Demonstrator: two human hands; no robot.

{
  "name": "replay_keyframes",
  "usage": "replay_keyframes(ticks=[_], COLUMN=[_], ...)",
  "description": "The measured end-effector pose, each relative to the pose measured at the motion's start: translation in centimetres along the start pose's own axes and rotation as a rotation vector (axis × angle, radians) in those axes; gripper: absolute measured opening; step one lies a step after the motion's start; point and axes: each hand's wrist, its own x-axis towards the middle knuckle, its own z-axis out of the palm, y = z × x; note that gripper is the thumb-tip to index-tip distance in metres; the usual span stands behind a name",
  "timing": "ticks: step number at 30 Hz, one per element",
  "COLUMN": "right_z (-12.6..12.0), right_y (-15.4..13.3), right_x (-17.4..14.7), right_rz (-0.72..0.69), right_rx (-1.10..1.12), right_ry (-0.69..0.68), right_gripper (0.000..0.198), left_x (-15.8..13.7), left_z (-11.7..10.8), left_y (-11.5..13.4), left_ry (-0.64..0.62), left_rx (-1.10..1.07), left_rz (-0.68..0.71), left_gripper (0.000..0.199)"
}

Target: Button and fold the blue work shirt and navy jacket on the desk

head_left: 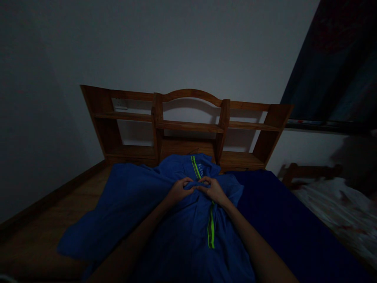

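Dim wall (pixel 182 47), blue garment (pixel 182 236), lettering (pixel 200 170) starting "VJ", left hand (pixel 179 191) and right hand (pixel 215 192) pinching fabric

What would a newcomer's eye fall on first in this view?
Probably the bright yellow-green stripes, above and below the hands on the rumpled blue cloth. At the picture's centre, the left hand and right hand pinch that cloth close together. Behind them, a wooden headboard with open shelves stands before the pale wall.

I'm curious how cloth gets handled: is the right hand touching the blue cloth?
Touching. The head view shows the right hand pinching a bunched-up part of the blue cloth.
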Motion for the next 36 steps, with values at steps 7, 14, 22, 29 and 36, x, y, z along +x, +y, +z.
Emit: replay_keyframes(ticks=[7, 14, 22, 29, 36], right_z=[0.0, -0.2, -0.1, 0.0, -1.3], right_y=[-0.1, -0.2, -0.4, -0.1, -1.0], right_x=[0.0, 0.0, 0.0, 0.2, -0.1], right_rz=[-0.027, -0.076, -0.059, -0.011, 0.008], right_rx=[-0.001, 0.001, -0.02, -0.103, -0.431], right_ry=[-0.008, -0.001, 0.005, 0.091, 0.281], right_gripper=[0.019, 0.018, 0.019, 0.02, 0.022], left_x=[0.0, -0.2, 0.1, -0.8, -1.5], left_z=[0.2, 0.3, 0.2, -0.4, -2.4], left_y=[0.2, 0.4, -0.7, 2.2, 3.8], left_ry=[0.052, 0.074, 0.14, 0.175, 0.101], left_rx=[0.043, 0.111, 0.202, 0.634, 0.968], left_rz=[0.021, 0.038, 0.04, 0.146, 0.256], left_gripper=[0.025, 0.024, 0.022, 0.027, 0.036])
